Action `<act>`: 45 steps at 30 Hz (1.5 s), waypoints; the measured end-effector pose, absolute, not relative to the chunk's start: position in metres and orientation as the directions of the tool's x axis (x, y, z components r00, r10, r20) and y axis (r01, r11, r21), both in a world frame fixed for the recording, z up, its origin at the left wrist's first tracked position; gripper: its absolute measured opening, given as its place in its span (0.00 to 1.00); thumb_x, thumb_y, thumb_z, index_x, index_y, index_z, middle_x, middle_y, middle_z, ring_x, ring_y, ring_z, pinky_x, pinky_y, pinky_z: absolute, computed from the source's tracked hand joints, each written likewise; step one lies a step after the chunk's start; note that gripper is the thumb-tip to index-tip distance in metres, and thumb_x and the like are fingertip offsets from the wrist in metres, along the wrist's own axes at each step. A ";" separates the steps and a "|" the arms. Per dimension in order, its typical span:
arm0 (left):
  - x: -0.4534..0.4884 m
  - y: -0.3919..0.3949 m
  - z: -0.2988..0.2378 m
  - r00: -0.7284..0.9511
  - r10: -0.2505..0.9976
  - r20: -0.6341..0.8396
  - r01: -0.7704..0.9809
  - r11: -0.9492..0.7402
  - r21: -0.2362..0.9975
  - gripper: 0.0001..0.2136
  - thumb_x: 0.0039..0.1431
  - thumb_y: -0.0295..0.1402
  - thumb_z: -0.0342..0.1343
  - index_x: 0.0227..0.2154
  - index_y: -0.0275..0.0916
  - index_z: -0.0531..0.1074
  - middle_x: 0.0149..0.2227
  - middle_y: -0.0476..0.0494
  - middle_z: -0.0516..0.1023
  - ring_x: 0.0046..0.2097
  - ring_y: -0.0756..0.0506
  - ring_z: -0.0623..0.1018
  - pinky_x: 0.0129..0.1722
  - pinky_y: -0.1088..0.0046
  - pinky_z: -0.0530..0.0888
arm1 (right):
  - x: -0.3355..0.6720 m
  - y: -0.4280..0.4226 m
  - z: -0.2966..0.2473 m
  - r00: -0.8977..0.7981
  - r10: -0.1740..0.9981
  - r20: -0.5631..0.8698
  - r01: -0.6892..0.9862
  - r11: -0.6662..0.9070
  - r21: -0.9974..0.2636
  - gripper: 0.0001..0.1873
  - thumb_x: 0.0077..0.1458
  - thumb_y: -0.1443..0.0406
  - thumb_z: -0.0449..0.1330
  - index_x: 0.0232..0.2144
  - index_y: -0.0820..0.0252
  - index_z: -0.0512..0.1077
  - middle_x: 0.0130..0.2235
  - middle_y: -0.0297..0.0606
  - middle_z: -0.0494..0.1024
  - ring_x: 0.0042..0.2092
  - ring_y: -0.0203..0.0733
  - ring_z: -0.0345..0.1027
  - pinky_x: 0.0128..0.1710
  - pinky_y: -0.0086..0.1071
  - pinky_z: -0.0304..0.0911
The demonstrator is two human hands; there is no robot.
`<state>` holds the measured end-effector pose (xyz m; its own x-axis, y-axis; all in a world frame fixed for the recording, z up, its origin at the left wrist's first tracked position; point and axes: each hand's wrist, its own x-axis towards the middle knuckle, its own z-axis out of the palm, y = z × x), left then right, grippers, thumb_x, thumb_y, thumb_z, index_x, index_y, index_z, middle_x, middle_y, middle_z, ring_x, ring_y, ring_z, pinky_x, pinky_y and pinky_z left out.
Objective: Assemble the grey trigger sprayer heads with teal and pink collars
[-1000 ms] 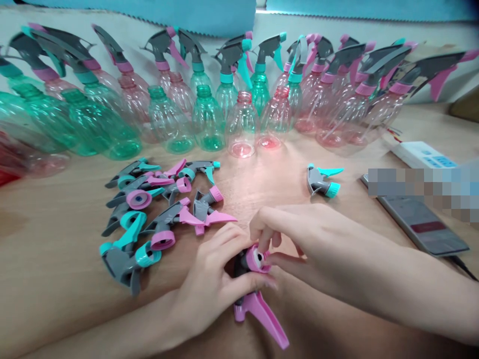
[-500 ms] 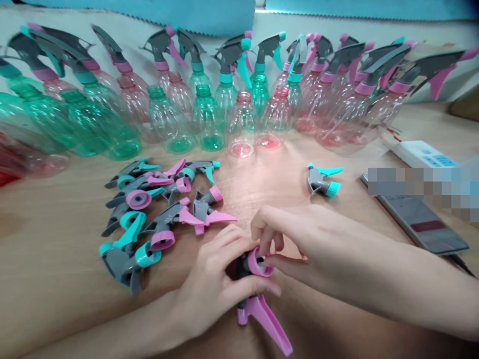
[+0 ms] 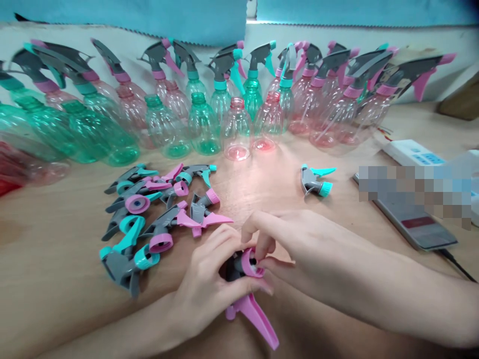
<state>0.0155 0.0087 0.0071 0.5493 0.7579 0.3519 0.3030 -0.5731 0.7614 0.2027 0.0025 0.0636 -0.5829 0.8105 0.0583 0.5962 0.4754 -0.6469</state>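
Between left hand (image 3: 209, 286) and right hand (image 3: 299, 242), a pink-and-grey spray head (image 3: 251, 313)

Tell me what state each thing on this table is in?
Held spray head, gripped by both hands.
Left hand, closed around its grey body.
Right hand, fingertips pinching its pink collar.
Loose spray heads, lying heaped, unattached.
Lone spray head, lying apart on its side.
Front bottles, upright, uncapped.
Back bottles, spray heads fitted.
Phone, flat, cable attached.
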 end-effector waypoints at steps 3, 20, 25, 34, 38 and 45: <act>0.016 0.009 0.009 0.566 0.770 0.293 0.300 -0.524 0.797 0.14 0.47 0.36 0.67 0.35 0.37 0.73 0.35 0.46 0.73 0.38 0.45 0.73 0.37 0.69 0.70 | 0.204 0.004 0.069 -0.582 0.810 0.064 0.545 0.448 -0.708 0.10 0.51 0.74 0.55 0.36 0.57 0.67 0.33 0.31 0.77 0.29 0.33 0.67 0.25 0.27 0.55; 0.008 0.001 -0.011 0.401 0.852 0.336 0.294 -0.467 0.834 0.21 0.50 0.38 0.65 0.44 0.42 0.63 0.39 0.43 0.69 0.40 0.43 0.72 0.36 0.67 0.72 | 0.188 -0.007 0.057 -0.507 0.862 0.001 0.598 0.353 -0.720 0.06 0.54 0.64 0.58 0.34 0.61 0.65 0.32 0.34 0.74 0.29 0.35 0.64 0.25 0.29 0.55; 0.012 0.002 -0.002 0.395 0.840 0.372 0.325 -0.506 0.799 0.25 0.45 0.32 0.65 0.45 0.44 0.61 0.42 0.44 0.66 0.43 0.42 0.70 0.41 0.62 0.70 | 0.199 -0.001 0.069 -0.532 0.847 0.016 0.574 0.374 -0.729 0.06 0.52 0.66 0.58 0.34 0.58 0.64 0.32 0.30 0.74 0.30 0.34 0.67 0.24 0.27 0.55; 0.013 0.005 0.003 0.435 0.842 0.320 0.390 -0.496 0.776 0.20 0.53 0.32 0.58 0.48 0.44 0.61 0.47 0.43 0.65 0.50 0.40 0.68 0.48 0.60 0.68 | 0.274 0.033 0.098 -0.459 0.887 0.047 0.888 0.460 -0.007 0.11 0.46 0.62 0.63 0.34 0.54 0.66 0.32 0.35 0.71 0.29 0.40 0.63 0.25 0.32 0.50; 0.014 0.005 0.004 0.451 0.855 0.256 0.405 -0.452 0.795 0.18 0.55 0.31 0.58 0.47 0.44 0.61 0.45 0.44 0.66 0.46 0.44 0.71 0.43 0.64 0.72 | 0.267 0.045 0.083 -0.326 0.938 -0.117 0.932 0.340 0.128 0.04 0.49 0.64 0.59 0.27 0.58 0.67 0.29 0.37 0.71 0.28 0.41 0.64 0.23 0.32 0.47; 0.017 0.006 0.004 0.456 0.854 0.250 0.400 -0.448 0.800 0.14 0.54 0.28 0.58 0.43 0.41 0.63 0.39 0.46 0.68 0.39 0.47 0.72 0.39 0.67 0.73 | 0.258 0.054 0.075 -0.244 0.940 -0.237 0.944 0.286 0.163 0.07 0.40 0.65 0.64 0.24 0.59 0.69 0.24 0.36 0.72 0.25 0.42 0.66 0.19 0.31 0.42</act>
<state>0.0171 0.0061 0.0042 0.4560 0.8542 0.2498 0.4002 -0.4476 0.7997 0.2584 0.0544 0.0753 -0.2438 0.9404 -0.2370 0.9444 0.2858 0.1626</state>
